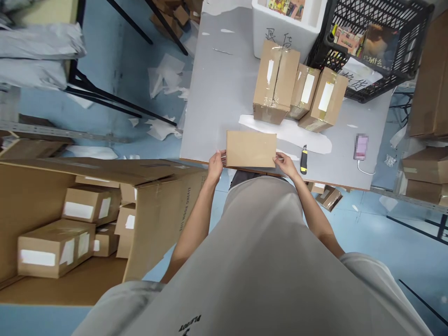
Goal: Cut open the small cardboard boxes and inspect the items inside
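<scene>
Evenly, both hands' (217,164) grip holds a smooth, rectangular cardboard box (251,149) by its ends.

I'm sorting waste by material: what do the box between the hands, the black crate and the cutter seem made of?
Box: matte brown cardboard, by its plain tan faces. Crate: probably black plastic, given the molded lattice. Cutter: likely a black and yellow plastic handle; its blade can't be made out.

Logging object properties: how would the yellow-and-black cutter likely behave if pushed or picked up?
The cutter is probably stiff, given its straight, solid-looking body. Slim and lying flat on the table, it would likelier slide or pivot than roll. Small beside the cartons, it's probably light.
</scene>
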Demonstrator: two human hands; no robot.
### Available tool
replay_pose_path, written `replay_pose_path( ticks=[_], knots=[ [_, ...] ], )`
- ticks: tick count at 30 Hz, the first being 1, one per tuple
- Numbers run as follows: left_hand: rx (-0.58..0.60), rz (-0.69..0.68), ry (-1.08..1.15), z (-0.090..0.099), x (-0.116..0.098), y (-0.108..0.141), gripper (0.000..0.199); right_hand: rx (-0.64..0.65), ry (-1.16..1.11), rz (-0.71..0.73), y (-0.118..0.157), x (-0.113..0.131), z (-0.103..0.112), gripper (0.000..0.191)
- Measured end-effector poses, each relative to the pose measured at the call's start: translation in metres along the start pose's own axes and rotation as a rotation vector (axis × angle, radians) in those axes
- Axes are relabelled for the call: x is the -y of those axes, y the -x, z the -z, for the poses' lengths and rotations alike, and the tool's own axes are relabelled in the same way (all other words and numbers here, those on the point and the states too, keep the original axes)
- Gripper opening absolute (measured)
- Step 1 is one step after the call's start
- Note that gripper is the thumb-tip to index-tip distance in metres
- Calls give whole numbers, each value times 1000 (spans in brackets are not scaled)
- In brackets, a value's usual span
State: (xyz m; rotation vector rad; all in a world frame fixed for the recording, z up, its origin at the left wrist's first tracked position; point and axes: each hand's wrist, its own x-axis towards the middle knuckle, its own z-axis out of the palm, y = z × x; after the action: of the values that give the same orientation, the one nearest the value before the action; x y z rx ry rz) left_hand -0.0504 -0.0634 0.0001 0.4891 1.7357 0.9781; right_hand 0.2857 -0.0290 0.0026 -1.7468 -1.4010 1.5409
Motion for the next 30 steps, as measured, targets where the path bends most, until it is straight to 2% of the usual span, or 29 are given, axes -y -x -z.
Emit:
replay_pose_path(
  ticks=[3,7,11,13,16,19,22,24,27,30],
  knots=[
    [6,-25,4,0,4,-1,68,-8,-53,-14,-2,-6,3,65],
    [-1,-58,3,-2,7,-4,71,17,-107,-37,-1,-15,16,58],
    [-14,-20,-22,-10,10,-11,68,-17,-44,-126,4,-27,33,52],
    [24,7,-56,-16,11,-13,65,-85,31,-161,8,-33,39,49],
    [143,40,-50,-24,13,-12,64,-139,68,-155,15,-35,40,47],
    [234,72,16,-31,14,-8,65,-174,74,-51,25,-24,35,52],
    [181,108,41,-37,14,-8,60,-262,171,113,33,0,29,56],
    [137,140,25,-41,13,-10,55,-269,229,215,35,17,24,56],
    [123,157,-3,-46,10,-14,49,-147,286,283,35,34,18,56],
    [127,188,10,-47,9,-18,45,-46,349,257,35,39,13,58]
  ],
)
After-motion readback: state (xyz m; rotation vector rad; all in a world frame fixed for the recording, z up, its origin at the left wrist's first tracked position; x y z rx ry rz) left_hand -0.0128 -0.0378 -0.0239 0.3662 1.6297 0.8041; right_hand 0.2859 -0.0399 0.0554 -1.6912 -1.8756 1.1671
